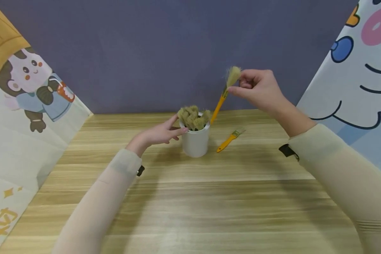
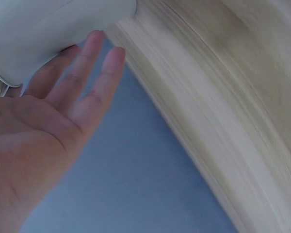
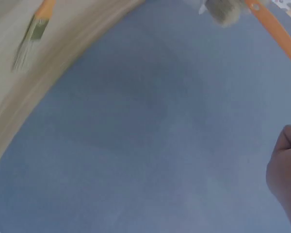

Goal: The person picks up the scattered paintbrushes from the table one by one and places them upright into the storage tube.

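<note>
A white cup (image 1: 195, 144) stands upright on the table, with several tan bristle tufts (image 1: 193, 118) showing above its rim. My left hand (image 1: 160, 134) holds the cup at its left side, thumb at the front of the rim and forefinger behind. In the left wrist view the other fingers (image 2: 82, 77) lie loosely along its wall. To the upper right, my right hand (image 1: 261, 88) pinches a paintbrush (image 1: 220, 102) near its bristles. Its bristles point up, and its yellow-orange handle slants down beside the cup's right rim. The handle also shows in the right wrist view.
Another flat paintbrush (image 1: 228, 141) with a yellow-orange handle lies on the wood-grain table (image 1: 209, 208), right of the cup. A dark blue-grey panel (image 1: 146, 53) rises behind the table. Cartoon-printed sheets (image 1: 19, 151) stand at both sides.
</note>
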`<action>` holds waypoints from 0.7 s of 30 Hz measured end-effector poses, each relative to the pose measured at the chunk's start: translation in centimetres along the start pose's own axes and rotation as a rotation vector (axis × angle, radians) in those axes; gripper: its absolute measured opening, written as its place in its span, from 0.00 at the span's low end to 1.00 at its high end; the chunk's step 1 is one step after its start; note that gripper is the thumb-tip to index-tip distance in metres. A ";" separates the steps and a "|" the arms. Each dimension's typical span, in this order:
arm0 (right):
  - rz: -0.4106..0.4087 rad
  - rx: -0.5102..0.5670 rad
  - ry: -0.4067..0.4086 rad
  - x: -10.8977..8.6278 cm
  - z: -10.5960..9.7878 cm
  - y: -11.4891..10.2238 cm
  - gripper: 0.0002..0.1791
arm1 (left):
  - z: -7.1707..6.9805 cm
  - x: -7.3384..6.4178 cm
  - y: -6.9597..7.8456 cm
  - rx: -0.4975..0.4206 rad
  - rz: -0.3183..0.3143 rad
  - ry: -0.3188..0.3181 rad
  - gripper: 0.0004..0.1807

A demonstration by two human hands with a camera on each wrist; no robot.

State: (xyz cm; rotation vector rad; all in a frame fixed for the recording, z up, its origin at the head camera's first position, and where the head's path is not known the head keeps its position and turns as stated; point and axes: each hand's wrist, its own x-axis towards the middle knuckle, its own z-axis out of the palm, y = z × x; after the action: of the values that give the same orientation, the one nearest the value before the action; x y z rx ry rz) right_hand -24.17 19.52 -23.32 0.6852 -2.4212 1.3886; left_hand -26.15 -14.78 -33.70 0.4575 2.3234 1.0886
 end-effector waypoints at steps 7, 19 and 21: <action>-0.021 0.014 -0.022 -0.6 2.1 0.7 0.14 | 1.4 -0.5 0.1 0.028 0.029 -0.002 0.54; -0.113 -0.111 -0.110 -1.2 4.7 1.5 0.26 | 1.9 -0.7 -0.6 -0.010 0.037 0.040 0.55; -0.103 -0.159 -0.146 -0.8 5.0 1.6 0.26 | 1.9 -0.7 -0.8 -0.012 0.042 0.051 0.54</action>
State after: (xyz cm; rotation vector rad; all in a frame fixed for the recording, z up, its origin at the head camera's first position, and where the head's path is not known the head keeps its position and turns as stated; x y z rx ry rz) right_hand -24.31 16.11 -27.33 0.8850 -2.5334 1.1282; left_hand -24.50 -14.43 -35.12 0.4812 2.3605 1.1458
